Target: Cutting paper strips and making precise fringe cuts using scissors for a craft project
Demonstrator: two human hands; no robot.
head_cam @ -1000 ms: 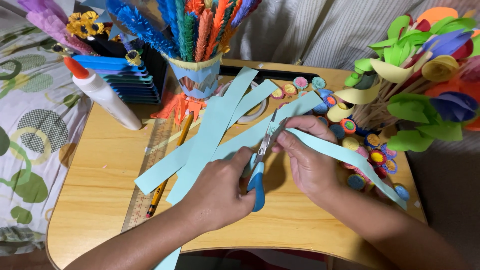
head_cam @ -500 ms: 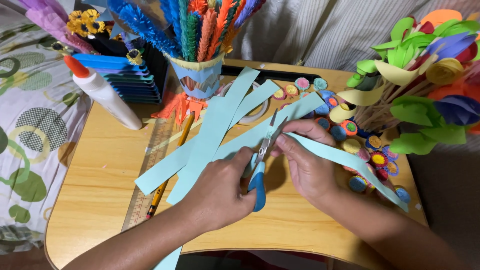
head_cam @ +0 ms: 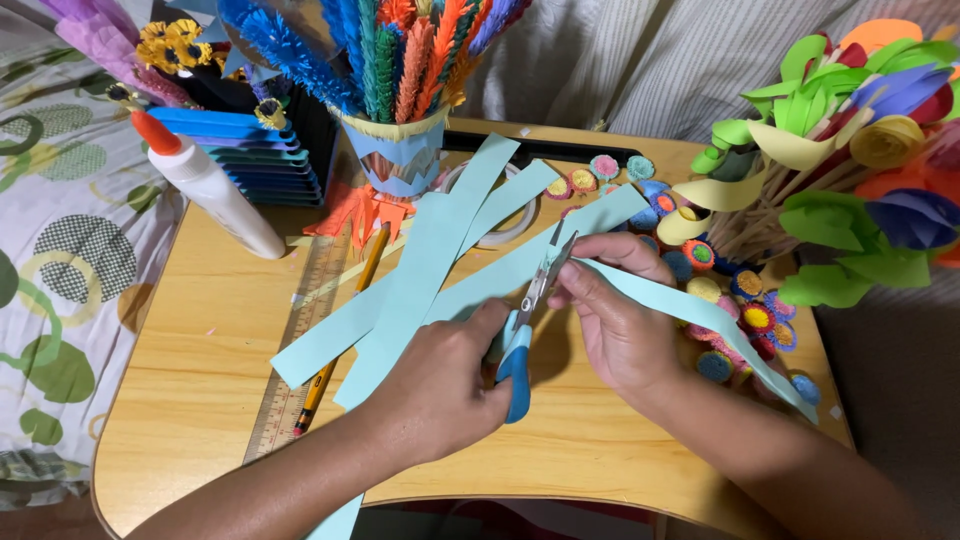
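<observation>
My left hand [head_cam: 440,385] grips the blue handle of a pair of scissors [head_cam: 530,310], whose blades point up and away over the desk. The blades meet the near end of a long light-blue paper strip [head_cam: 705,318]. My right hand [head_cam: 620,320] pinches that strip just beside the blades, and the strip trails off to the right over small paper discs. Several more light-blue strips [head_cam: 430,265] lie fanned across the wooden lap desk [head_cam: 200,400] under and left of my hands.
A white glue bottle with an orange cap [head_cam: 210,185] lies at the back left by a stack of coloured paper [head_cam: 250,155]. Ruler [head_cam: 295,340] and pencil [head_cam: 350,310] lie left. A cup of fringed paper stems [head_cam: 398,160], a tape roll [head_cam: 512,218], rolled paper discs [head_cam: 745,305] and paper flowers [head_cam: 850,150] crowd the back and right.
Hardly anything differs: both hands stay where they were, with the scissors at the strip and the right hand's fingers shifting slightly on the paper.
</observation>
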